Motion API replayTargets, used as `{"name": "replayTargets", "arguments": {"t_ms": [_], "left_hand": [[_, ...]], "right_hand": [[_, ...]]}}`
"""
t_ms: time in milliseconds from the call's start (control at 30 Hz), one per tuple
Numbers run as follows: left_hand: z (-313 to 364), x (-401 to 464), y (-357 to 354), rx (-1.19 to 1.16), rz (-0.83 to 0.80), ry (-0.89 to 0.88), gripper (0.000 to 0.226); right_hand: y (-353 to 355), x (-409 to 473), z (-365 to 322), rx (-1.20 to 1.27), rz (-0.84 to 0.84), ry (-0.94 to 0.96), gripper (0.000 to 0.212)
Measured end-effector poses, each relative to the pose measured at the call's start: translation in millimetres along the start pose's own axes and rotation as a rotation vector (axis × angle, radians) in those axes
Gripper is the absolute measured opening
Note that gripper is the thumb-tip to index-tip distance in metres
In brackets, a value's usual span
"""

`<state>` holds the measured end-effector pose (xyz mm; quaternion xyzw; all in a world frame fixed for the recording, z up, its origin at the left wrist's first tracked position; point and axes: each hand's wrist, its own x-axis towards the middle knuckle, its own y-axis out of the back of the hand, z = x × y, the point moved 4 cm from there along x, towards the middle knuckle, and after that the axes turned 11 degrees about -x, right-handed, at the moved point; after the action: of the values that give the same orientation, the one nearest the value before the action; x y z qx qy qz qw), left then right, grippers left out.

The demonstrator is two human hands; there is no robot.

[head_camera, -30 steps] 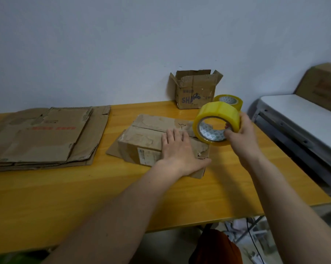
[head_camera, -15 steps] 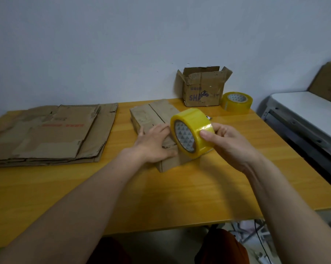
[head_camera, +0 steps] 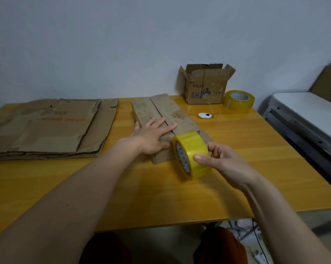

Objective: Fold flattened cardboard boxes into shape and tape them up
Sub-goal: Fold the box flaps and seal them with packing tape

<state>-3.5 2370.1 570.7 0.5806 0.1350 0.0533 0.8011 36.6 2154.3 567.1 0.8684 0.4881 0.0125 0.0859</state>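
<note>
Pressing our flat left hand [head_camera: 151,137] on the folded box [head_camera: 161,119]; our right hand [head_camera: 220,163] grips the tape roll [head_camera: 191,155] at its near end.

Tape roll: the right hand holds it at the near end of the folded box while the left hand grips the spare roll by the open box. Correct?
Not quite. In the head view the left hand presses flat on the folded box; the spare roll lies untouched.

A plain pale grey-white wall [head_camera: 103,44] fills the upper half of the view, evenly lit. Against it stands a glossy yellow-orange wooden table [head_camera: 256,168]. Beyond the table's right edge sits a white-topped bench on a grey metal frame [head_camera: 303,109]. Grey floor [head_camera: 161,244] shows below the table's near edge.
</note>
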Motion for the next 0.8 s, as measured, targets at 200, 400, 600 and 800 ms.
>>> {"name": "replayTargets", "arguments": {"t_ms": [200,400,600,800], "left_hand": [[-9,-3,4,0.022,-0.035,0.026,0.066],[-31,-10,12,0.060,0.002,0.064,0.064],[-34,-11,11,-0.005,0.048,0.097,0.064],[-27,-10,18,-0.172,0.078,0.156,0.066]], "right_hand": [[-12,0,5,0.030,-0.037,-0.072,0.050],[-35,4,10,-0.020,-0.121,-0.176,0.062],[-42,9,10,0.054,-0.137,-0.210,0.063],[-39,8,9,0.014,-0.157,-0.204,0.045]]}}
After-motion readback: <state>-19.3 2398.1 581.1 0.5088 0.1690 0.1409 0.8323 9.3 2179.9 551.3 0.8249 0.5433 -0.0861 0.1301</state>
